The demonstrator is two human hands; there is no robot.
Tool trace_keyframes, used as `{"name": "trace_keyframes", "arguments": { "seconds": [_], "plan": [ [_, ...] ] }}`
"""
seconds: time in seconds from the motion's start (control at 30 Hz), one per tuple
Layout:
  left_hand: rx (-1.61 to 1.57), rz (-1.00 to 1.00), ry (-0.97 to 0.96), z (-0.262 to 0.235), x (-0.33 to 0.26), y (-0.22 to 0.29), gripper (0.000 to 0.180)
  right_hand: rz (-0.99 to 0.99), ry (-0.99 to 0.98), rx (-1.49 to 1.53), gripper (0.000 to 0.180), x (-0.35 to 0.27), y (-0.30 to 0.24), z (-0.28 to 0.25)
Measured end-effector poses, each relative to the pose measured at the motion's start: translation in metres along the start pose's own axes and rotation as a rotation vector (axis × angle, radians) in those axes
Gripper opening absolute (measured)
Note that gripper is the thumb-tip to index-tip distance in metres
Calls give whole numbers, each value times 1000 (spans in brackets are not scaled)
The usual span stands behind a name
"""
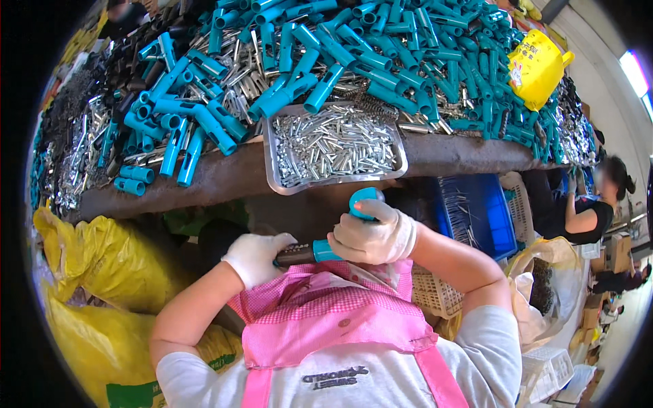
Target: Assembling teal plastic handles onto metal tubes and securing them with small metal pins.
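Workbench (224,178) holds metal tray (273,170) of silver pins (333,144), beside teal tubes (381,54).

The right hand (373,236) wraps the teal pistol-shaped handle (364,202), hiding most of its body; only the rounded top and a teal collar at 9 o'clock of the hand show. The left hand (255,257) covers the far end of the dark shaft (294,255), so its tip cannot be told. Both gloves conceal the fingers' exact contact. At 12 o'clock the pile of teal handles (381,47) is cut by the upper edge. At 9 o'clock the counter (224,178) fades into the dark rim. The metal tray (272,178) holds small silver parts (333,143) too fine to identify. At 3 o'clock a co-worker (585,211) is partly cut off, hands unseen.
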State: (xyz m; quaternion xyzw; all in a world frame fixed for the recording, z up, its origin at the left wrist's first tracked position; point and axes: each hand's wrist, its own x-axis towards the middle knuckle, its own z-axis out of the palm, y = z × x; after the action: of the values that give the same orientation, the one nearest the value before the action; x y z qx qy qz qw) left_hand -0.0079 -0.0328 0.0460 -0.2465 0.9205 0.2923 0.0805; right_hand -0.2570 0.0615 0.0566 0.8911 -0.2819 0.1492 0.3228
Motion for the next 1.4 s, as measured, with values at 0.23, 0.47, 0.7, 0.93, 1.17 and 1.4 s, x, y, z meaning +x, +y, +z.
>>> {"name": "trace_keyframes", "arguments": {
  "seconds": [0.23, 0.47, 0.7, 0.93, 1.17, 1.4],
  "plan": [
    [94, 15, 1456, -9, 28, 22, 85, 1191, 493, 775, 19, -1, -14, 3],
    [-1913, 390, 899, -24, 51, 52, 66, 1119, 530, 1124, 34, -38, 25, 31],
    [-1750, 203, 674, 10, 58, 38, 59, 1810, -326, -306, 23, -225, 263, 34],
    [-1201, 219, 378, 47, 68, 25, 64, 1884, -408, -325, 30, -237, 283, 49],
    [-1352, 134, 245, 48, 54, 24, 40, 1600, 688, 690, 31, -169, 216, 19],
    [-1098, 149, 79, 35, 52, 15, 31, 929, -73, 899, 27, -35, 80, -43]
  ]
}}
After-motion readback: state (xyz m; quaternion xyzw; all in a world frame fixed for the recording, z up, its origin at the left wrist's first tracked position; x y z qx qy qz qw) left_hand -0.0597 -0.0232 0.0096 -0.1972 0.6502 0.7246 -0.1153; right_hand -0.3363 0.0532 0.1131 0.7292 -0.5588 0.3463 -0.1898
